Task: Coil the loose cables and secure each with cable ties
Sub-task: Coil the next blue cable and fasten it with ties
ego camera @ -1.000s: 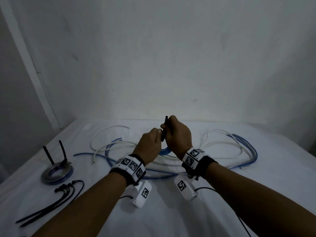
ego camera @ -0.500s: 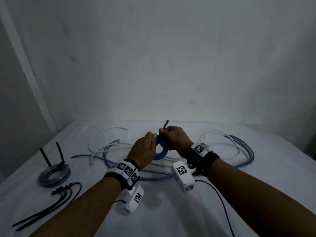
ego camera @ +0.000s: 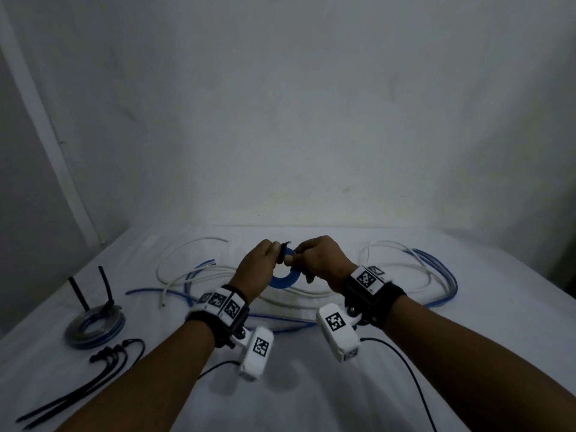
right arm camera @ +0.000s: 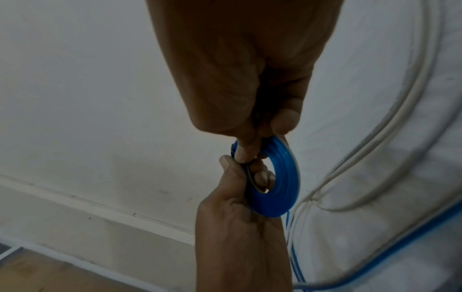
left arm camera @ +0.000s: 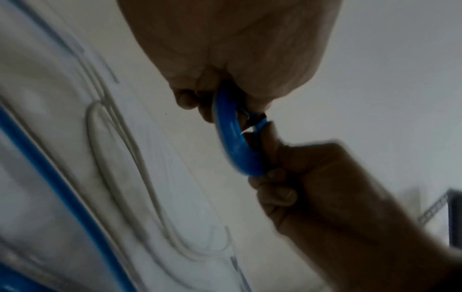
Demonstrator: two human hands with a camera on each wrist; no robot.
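A small blue cable coil (ego camera: 285, 277) hangs above the table between both hands. My left hand (ego camera: 274, 255) grips its left side, with fingers through the hole in the right wrist view. My right hand (ego camera: 294, 260) pinches the coil's top between thumb and forefinger. A black cable tie (ego camera: 285, 246) wraps the coil at the top, right where the fingers meet, and only a short stub shows. In the left wrist view the coil (left arm camera: 237, 150) is edge-on, with the tie (left arm camera: 255, 118) beside my left thumb. In the right wrist view the coil (right arm camera: 280, 187) faces the camera.
A tied grey and blue coil (ego camera: 93, 328) with two black tie tails lies at the left. Spare black cable ties (ego camera: 93, 378) lie in front of it. Loose white cables (ego camera: 399, 269) and blue cables (ego camera: 442, 275) sprawl across the white table (ego camera: 311, 400), behind and under the hands.
Both hands have moved away from me and lower. The tie tail that stood upright between them no longer sticks up. More of the blue coil shows below the hands.
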